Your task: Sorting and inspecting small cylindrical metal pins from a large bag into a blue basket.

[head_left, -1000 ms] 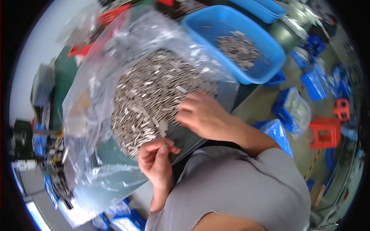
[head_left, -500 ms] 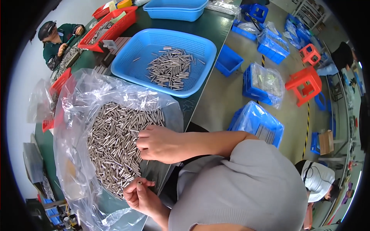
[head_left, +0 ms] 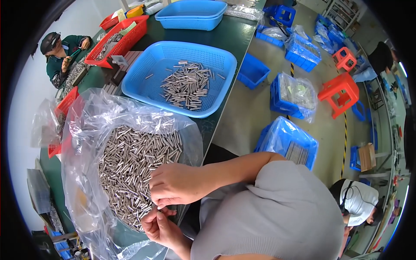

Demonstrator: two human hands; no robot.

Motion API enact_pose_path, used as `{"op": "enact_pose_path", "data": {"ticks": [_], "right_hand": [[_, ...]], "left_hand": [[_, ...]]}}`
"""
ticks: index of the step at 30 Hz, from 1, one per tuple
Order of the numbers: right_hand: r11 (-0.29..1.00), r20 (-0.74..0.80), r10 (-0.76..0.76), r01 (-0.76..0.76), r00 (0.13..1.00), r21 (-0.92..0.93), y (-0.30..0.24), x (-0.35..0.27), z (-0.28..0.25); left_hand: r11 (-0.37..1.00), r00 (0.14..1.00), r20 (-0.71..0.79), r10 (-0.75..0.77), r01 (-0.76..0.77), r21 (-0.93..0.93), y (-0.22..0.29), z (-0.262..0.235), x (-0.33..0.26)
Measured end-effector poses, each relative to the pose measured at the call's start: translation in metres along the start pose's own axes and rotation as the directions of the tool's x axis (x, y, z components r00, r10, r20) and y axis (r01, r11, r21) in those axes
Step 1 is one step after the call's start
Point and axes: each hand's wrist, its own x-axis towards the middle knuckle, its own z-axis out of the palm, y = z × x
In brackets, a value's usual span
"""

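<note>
- Bench [head_left: 225,37], dark green, carries everything below.
- Clear plastic bag [head_left: 86,130], crumpled and open, lies on the bench just in front of the blue basket [head_left: 143,82].
- Metal pins [head_left: 130,160], a silvery heap, fill the bag; fewer lie in the basket.
- Red tray [head_left: 130,37] sits beyond the basket.
- Right hand [head_left: 173,184] rests on the heap, fingers curled, pinching pins.
- Left hand [head_left: 158,225], at the bag's near edge, pinches pins too.
</note>
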Motion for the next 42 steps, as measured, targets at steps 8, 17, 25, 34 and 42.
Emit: {"op": "enact_pose_path", "data": {"ticks": [8,17,25,34,42], "right_hand": [[0.999,-0.016,0.011,-0.011,1.000,0.033,-0.004,0.002,-0.001],[0.938,0.023,0.161,-0.160,0.987,0.309,-0.009,0.005,0.016],[0.852,0.205,0.273,-0.335,0.940,0.402,-0.007,0.002,0.017],[0.989,-0.173,0.145,-0.141,0.974,0.036,-0.018,-0.005,0.012],[0.856,-0.605,0.066,-0.356,0.794,-0.374,-0.006,0.013,-0.095]], "left_hand": [[1.000,1.000,0.009,0.012,-0.012,0.010,0.000,-0.002,0.000],[0.999,0.999,0.045,0.011,-0.008,-0.053,0.001,-0.008,0.000],[0.994,0.997,0.047,0.065,-0.060,-0.094,-0.004,-0.006,0.002],[0.980,0.999,0.030,-0.045,0.049,-0.191,0.000,-0.005,0.006],[0.978,0.995,-0.104,-0.001,-0.021,-0.209,0.004,-0.004,-0.002]]}}
